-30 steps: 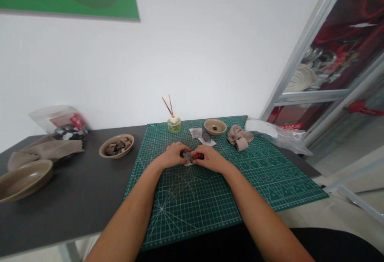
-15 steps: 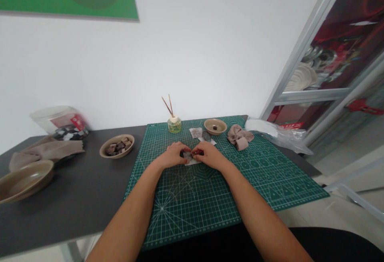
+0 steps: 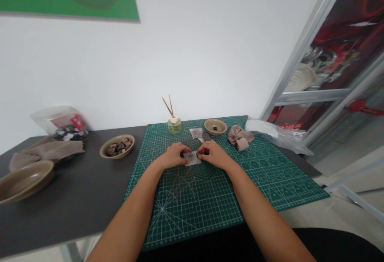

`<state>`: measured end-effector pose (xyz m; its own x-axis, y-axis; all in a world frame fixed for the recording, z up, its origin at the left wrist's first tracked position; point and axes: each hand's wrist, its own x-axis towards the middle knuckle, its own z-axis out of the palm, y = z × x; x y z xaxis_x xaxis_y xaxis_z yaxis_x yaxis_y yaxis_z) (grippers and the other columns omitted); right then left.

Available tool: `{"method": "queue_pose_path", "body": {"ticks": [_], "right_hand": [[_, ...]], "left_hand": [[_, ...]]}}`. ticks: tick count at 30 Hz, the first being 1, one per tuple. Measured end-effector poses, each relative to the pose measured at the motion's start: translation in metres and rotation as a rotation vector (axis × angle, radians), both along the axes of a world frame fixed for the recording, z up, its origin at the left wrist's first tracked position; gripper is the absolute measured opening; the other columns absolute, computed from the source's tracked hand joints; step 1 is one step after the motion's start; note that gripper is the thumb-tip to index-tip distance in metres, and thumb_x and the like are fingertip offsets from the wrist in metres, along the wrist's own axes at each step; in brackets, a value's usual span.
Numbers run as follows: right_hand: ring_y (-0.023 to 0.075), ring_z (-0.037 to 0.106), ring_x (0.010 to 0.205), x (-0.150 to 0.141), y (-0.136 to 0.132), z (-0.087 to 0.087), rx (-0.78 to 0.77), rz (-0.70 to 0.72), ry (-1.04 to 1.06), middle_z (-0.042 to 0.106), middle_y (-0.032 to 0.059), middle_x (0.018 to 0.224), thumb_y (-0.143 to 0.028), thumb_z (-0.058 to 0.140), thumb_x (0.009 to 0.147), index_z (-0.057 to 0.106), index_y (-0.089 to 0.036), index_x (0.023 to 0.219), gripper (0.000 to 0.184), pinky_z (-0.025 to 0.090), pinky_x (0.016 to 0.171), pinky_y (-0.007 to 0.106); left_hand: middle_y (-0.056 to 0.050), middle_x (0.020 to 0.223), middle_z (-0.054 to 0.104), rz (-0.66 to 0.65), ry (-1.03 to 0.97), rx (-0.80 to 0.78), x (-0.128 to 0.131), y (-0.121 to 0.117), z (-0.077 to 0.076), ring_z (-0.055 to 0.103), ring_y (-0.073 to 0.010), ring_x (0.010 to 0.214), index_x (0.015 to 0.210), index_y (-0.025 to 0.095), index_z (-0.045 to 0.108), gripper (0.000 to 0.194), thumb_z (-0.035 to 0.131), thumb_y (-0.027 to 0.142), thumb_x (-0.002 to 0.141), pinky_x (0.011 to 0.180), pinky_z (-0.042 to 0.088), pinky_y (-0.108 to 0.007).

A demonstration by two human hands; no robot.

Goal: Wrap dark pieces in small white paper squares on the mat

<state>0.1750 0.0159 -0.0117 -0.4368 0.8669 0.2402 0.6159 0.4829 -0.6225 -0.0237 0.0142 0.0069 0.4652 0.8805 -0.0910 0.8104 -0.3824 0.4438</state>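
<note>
A small greyish-white sheet (image 3: 192,158), smudged dark and looking like worn sandpaper, lies on the green cutting mat (image 3: 192,198). My left hand (image 3: 174,156) grips its left edge, with the thumb on top and the fingers curled. On the sheet's right side, my right hand (image 3: 214,155) pinches a small dark piece (image 3: 197,155), mostly covered by the fingertips. Just beyond the hands lie another smudged sheet (image 3: 196,133) and a dark grey sheet (image 3: 207,135). A beige bowl (image 3: 215,127) behind them holds one small dark piece.
To the right are a crumpled brown cloth (image 3: 240,137) and a clear plastic bag (image 3: 279,134). A reed diffuser (image 3: 174,125) stands at the back. On the left are a bowl of brown chunks (image 3: 117,147), a large bowl (image 3: 27,180), another cloth (image 3: 57,150) and a clear tub (image 3: 60,120).
My right hand has slid right across the sheet with the dark piece, leaving more of the sheet showing. My left hand has stayed in place.
</note>
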Motion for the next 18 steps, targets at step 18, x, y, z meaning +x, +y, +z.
{"method": "queue_pose_path", "body": {"ticks": [18], "right_hand": [[0.0173, 0.052, 0.083, -0.0076, -0.0013, -0.0020, 0.085, 0.122, -0.008, 0.063, 0.0024, 0.079, -0.014, 0.069, 0.071, 0.069, -0.018, 0.078, 0.009, 0.038, 0.078, 0.031]], "left_hand": [[-0.004, 0.108, 0.057, -0.022, 0.004, 0.005, -0.0022, 0.0001, 0.0014, 0.047, -0.0244, 0.108, 0.109, 0.023, 0.062, 0.042, 0.065, 0.025, 0.068, 0.093, 0.037, -0.035]]}}
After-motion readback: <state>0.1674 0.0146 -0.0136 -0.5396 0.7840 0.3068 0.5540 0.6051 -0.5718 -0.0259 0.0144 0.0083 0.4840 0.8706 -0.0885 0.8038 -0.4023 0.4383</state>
